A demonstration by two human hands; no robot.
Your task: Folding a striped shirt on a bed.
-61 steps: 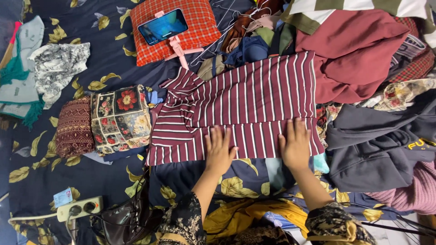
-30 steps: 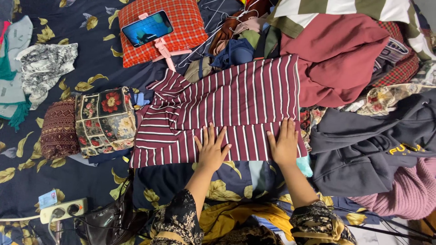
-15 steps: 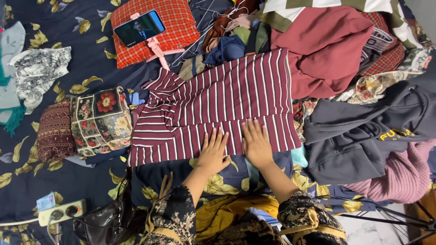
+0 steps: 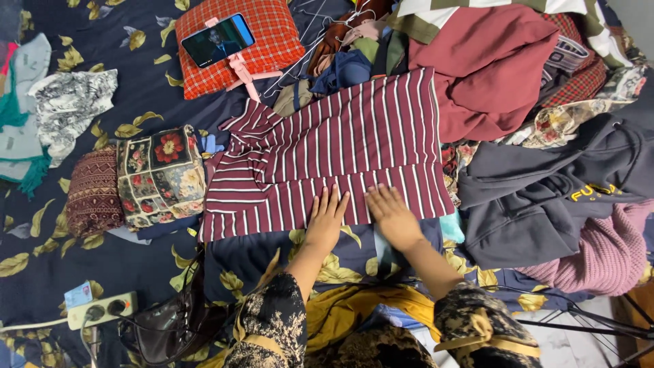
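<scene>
Starting at the left, we see a folded patterned stack with a red flower print lying on the bed, just beside the collar end of the maroon striped shirt. That shirt is spread flat across the dark leaf-print bedcover, its near edge folded over into a long band.

Our left hand lies palm-down on this folded band, fingers straight and spread, gripping nothing. Just beside it, our right hand rests the same way on the band, fingers flat and splayed, holding nothing either.

We judge the cloth thin, soft and light, probably a stretchy knit. It will drape and slump when lifted and should slide easily on the bedcover, so flat palms suit smoothing it. For lifting, we think the folded edge or the two ends of the band give the firmest hold.

Further right, a heap of clothes touches the shirt's hem end, with a dark hooded sweatshirt near our right hand.
</scene>
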